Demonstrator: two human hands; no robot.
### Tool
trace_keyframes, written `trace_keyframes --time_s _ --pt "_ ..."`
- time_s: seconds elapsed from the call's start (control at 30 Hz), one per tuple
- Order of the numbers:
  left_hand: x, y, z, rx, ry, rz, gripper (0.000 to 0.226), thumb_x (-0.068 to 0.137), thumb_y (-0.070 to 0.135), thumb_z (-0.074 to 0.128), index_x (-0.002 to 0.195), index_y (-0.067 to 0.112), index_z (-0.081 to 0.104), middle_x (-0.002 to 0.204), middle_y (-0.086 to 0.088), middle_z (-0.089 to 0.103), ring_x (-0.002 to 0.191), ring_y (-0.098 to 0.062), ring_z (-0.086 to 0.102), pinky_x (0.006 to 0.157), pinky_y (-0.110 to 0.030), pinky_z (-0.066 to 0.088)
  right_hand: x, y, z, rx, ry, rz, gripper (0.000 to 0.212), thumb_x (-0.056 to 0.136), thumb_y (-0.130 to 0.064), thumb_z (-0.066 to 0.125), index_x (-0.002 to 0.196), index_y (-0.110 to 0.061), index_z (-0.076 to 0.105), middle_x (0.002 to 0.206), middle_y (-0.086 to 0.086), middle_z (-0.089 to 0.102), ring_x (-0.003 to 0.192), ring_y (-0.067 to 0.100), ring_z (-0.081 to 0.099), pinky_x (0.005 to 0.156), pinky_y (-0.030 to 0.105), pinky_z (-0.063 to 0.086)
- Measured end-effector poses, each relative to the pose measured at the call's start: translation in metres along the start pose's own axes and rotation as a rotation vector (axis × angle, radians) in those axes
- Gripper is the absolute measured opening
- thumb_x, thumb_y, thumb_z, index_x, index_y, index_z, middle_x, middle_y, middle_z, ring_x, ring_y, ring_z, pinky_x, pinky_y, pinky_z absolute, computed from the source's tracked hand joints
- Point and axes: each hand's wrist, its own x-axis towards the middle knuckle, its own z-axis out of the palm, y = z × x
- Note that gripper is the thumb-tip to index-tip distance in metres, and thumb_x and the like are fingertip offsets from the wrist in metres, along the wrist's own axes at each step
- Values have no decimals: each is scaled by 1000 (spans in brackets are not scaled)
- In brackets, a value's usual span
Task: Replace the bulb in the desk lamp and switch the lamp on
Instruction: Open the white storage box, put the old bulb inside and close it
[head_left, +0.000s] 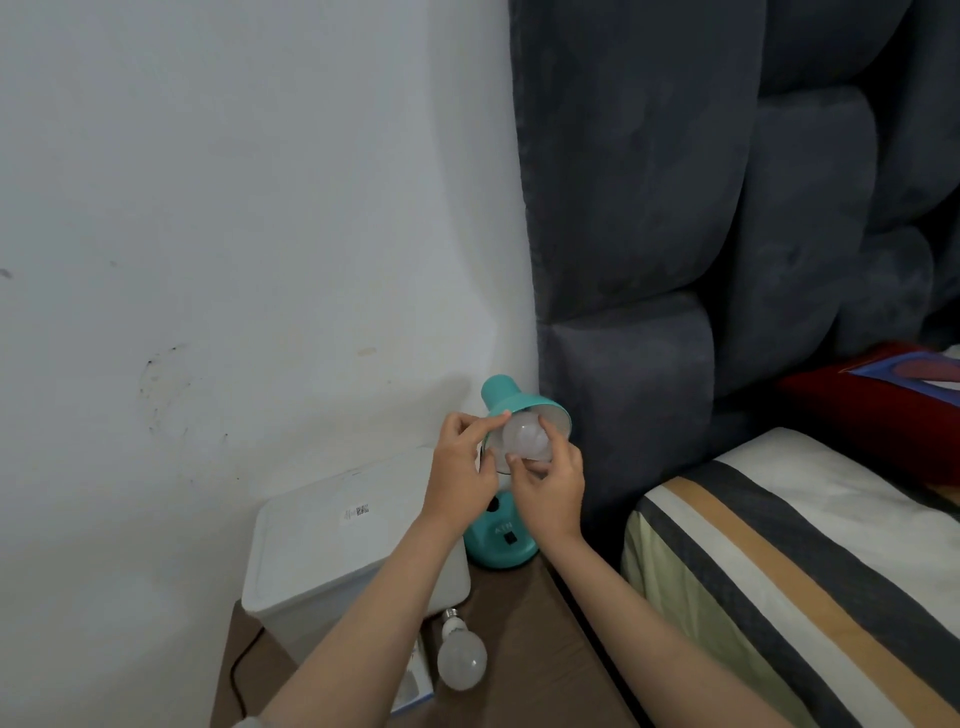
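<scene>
A teal desk lamp (511, 399) stands at the back of a wooden bedside table (524, 639), its shade tilted toward me. A white bulb (524, 439) sits in the mouth of the shade. My right hand (550, 488) grips that bulb from below with thumb and fingers. My left hand (460, 462) holds the rim of the shade, index finger stretched along its edge. The lamp's round teal base (498, 548) carries a black switch (511, 538). A second white bulb (461, 657) lies loose on the table beside a small bulb box (413, 686).
A white lidded plastic bin (343, 545) stands left of the lamp against the white wall. A black cord (240, 670) runs down the table's left edge. A dark padded headboard (675, 234) and a bed with a striped pillow (805, 571) fill the right side.
</scene>
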Motion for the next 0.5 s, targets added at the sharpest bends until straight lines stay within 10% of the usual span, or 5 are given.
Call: trace_keyframes --time_s 0.2,0.5 --pt "-27 4 -23 14 -125 -55 48 84 10 60 131 17 47 123 -1 48 111 -4 44 93 2 25 -25 -8 -7 -86 35 -76 33 82 -7 64 113 -11 54 108 2 43 77 16 62 74 38 57" --pt "-105 -47 -91 199 -12 -447 57 84 31 63 135 19 39 141 -11 35 134 -26 31 112 -42 27 -65 -11 34 -260 -326 -270 32 75 -21 69 104 -8 60 97 2 52 88 13 51 82 28 48"
